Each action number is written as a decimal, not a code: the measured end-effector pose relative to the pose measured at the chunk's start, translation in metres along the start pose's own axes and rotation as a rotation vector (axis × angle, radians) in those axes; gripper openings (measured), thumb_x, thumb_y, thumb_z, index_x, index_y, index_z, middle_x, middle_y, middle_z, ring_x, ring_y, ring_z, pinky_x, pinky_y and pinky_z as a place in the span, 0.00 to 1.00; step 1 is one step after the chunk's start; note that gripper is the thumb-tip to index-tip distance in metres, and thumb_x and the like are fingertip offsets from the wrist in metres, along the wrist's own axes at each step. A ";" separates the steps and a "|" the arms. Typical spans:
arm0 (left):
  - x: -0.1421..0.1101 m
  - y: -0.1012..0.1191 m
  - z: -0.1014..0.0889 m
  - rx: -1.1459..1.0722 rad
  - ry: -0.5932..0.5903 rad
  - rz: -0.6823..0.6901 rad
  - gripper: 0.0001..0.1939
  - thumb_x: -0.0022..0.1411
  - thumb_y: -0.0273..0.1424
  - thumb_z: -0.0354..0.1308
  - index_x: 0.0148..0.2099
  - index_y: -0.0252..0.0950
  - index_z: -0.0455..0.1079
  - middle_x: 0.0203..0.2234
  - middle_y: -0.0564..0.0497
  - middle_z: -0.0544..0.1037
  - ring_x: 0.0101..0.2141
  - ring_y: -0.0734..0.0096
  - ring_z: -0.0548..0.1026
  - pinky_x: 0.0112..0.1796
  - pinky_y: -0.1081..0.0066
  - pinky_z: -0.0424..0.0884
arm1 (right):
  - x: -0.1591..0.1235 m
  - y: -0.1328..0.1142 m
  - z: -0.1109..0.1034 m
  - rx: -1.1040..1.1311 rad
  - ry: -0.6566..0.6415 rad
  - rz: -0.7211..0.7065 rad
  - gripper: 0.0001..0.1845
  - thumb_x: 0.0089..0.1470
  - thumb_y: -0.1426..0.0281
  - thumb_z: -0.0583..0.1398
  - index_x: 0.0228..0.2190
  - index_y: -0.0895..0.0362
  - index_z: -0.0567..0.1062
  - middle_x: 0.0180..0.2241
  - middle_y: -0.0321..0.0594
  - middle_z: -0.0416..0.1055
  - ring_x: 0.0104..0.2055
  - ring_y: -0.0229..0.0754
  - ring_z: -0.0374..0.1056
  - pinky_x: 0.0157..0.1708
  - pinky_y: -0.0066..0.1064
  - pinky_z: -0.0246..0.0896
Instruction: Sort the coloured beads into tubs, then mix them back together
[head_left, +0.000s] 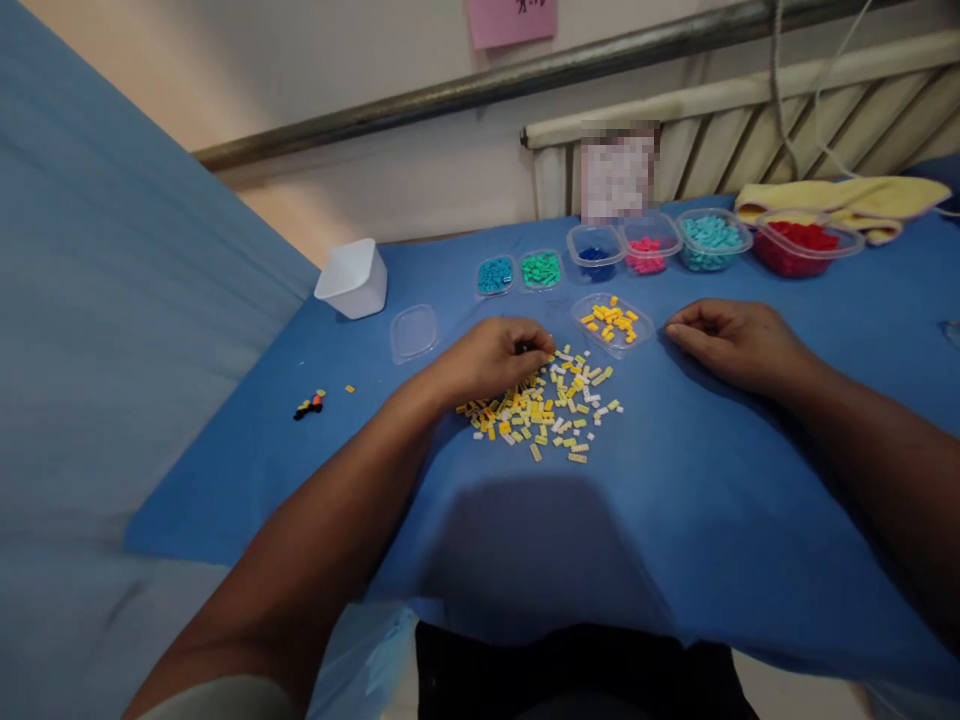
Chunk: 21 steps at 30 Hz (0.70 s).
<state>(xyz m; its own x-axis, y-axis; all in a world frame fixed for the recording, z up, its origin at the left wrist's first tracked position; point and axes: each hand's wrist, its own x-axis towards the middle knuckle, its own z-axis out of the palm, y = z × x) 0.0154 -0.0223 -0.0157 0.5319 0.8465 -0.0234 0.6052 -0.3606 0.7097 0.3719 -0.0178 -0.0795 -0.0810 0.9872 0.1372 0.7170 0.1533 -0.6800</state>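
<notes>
My left hand [499, 358] is over the far side of a loose pile of small toy bricks [559, 405], in yellow, pale yellow and white. Its thumb and forefinger close on a yellow brick [551, 356]; the other fingers are partly hidden. To the right, my right hand [731, 340] rests on the table with its fingers curled together, and nothing shows in them. Between the hands, just left of my right fingertips, lies a shallow clear tray [621, 350] with several orange-yellow bricks [611, 318] in it.
Clear tubs of blue [495, 275], green [541, 270], dark blue [596, 262], pink [646, 255], turquoise [711, 240] and red [802, 245] bricks line the back. A white box [354, 280], a clear lid [414, 333] and a few loose pieces [309, 405] are left; a yellow cloth [847, 203] lies back right.
</notes>
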 end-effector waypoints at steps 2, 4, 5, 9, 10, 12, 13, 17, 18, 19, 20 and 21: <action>0.029 0.006 0.010 0.022 0.021 0.030 0.10 0.68 0.29 0.62 0.47 0.36 0.83 0.40 0.48 0.86 0.39 0.67 0.81 0.42 0.67 0.75 | 0.001 0.001 -0.001 0.015 -0.001 -0.017 0.15 0.60 0.52 0.64 0.37 0.49 0.85 0.34 0.40 0.85 0.35 0.50 0.77 0.39 0.41 0.71; 0.055 0.012 0.020 0.031 0.071 0.026 0.10 0.68 0.27 0.62 0.49 0.35 0.83 0.41 0.47 0.86 0.39 0.67 0.81 0.43 0.67 0.75 | 0.001 0.002 -0.002 0.026 -0.012 -0.018 0.15 0.60 0.52 0.64 0.37 0.48 0.84 0.34 0.39 0.84 0.35 0.50 0.78 0.39 0.42 0.72; 0.064 0.014 0.023 0.034 0.097 0.017 0.12 0.68 0.26 0.62 0.51 0.34 0.83 0.41 0.47 0.86 0.39 0.68 0.80 0.42 0.67 0.75 | 0.001 0.002 -0.003 0.030 -0.016 -0.015 0.15 0.60 0.52 0.64 0.37 0.47 0.85 0.34 0.39 0.84 0.35 0.50 0.78 0.39 0.42 0.72; 0.067 0.021 0.014 0.077 0.181 -0.023 0.14 0.70 0.27 0.61 0.54 0.33 0.82 0.39 0.47 0.85 0.37 0.68 0.79 0.40 0.67 0.73 | 0.000 0.001 -0.006 0.041 -0.024 -0.020 0.15 0.59 0.51 0.64 0.37 0.47 0.84 0.34 0.39 0.85 0.35 0.50 0.78 0.39 0.42 0.73; 0.058 0.021 0.006 0.110 0.198 -0.039 0.12 0.70 0.28 0.61 0.51 0.33 0.82 0.39 0.47 0.85 0.37 0.68 0.79 0.40 0.67 0.72 | 0.000 0.000 -0.006 0.043 -0.023 -0.025 0.15 0.59 0.51 0.64 0.37 0.47 0.84 0.34 0.39 0.85 0.35 0.50 0.78 0.40 0.42 0.72; 0.032 0.017 -0.013 0.204 0.210 -0.094 0.09 0.70 0.30 0.61 0.45 0.34 0.83 0.38 0.47 0.86 0.36 0.67 0.79 0.39 0.67 0.71 | -0.001 0.000 -0.006 0.045 -0.020 -0.030 0.15 0.60 0.52 0.64 0.37 0.48 0.84 0.34 0.40 0.84 0.35 0.50 0.77 0.40 0.42 0.72; 0.016 0.014 -0.023 0.259 0.210 -0.141 0.09 0.69 0.32 0.61 0.44 0.35 0.83 0.37 0.47 0.86 0.35 0.66 0.78 0.38 0.67 0.70 | -0.001 0.000 -0.005 0.048 -0.022 -0.028 0.15 0.60 0.52 0.64 0.37 0.49 0.84 0.34 0.41 0.84 0.35 0.50 0.77 0.40 0.42 0.71; -0.049 0.003 -0.052 0.430 0.130 -0.350 0.13 0.69 0.40 0.61 0.41 0.37 0.82 0.32 0.49 0.84 0.31 0.65 0.76 0.32 0.67 0.64 | 0.000 0.004 -0.001 0.040 -0.044 -0.010 0.19 0.60 0.51 0.63 0.38 0.52 0.85 0.33 0.43 0.84 0.34 0.50 0.76 0.38 0.41 0.69; -0.062 0.001 -0.054 0.466 0.130 -0.399 0.15 0.69 0.42 0.60 0.40 0.37 0.81 0.31 0.49 0.83 0.30 0.64 0.76 0.32 0.66 0.63 | 0.001 0.006 0.000 0.035 -0.041 -0.005 0.20 0.58 0.51 0.63 0.39 0.53 0.85 0.33 0.43 0.84 0.34 0.50 0.76 0.37 0.41 0.68; -0.072 0.000 -0.054 0.499 0.130 -0.444 0.17 0.70 0.44 0.59 0.40 0.37 0.81 0.31 0.48 0.83 0.30 0.64 0.76 0.32 0.66 0.63 | 0.002 0.007 0.001 0.029 -0.035 0.000 0.21 0.57 0.50 0.63 0.39 0.53 0.86 0.33 0.42 0.84 0.34 0.50 0.76 0.37 0.41 0.68; -0.079 0.000 -0.052 0.527 0.126 -0.487 0.19 0.71 0.46 0.58 0.40 0.37 0.81 0.32 0.48 0.83 0.31 0.63 0.76 0.32 0.65 0.62 | 0.003 0.009 0.002 0.021 -0.028 0.003 0.22 0.56 0.49 0.63 0.39 0.52 0.86 0.34 0.42 0.84 0.35 0.51 0.77 0.38 0.42 0.68; -0.084 0.000 -0.048 0.548 0.116 -0.524 0.20 0.72 0.48 0.57 0.40 0.37 0.81 0.32 0.47 0.84 0.31 0.62 0.76 0.32 0.65 0.61 | 0.003 0.010 0.002 0.016 -0.021 0.007 0.23 0.55 0.48 0.63 0.38 0.52 0.86 0.34 0.42 0.84 0.35 0.51 0.77 0.38 0.42 0.68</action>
<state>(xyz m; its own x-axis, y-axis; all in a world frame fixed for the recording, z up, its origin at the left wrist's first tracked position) -0.0575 -0.0743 0.0203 0.0471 0.9851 -0.1655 0.9845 -0.0178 0.1747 0.3772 -0.0130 -0.0877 -0.0906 0.9890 0.1167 0.7068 0.1464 -0.6921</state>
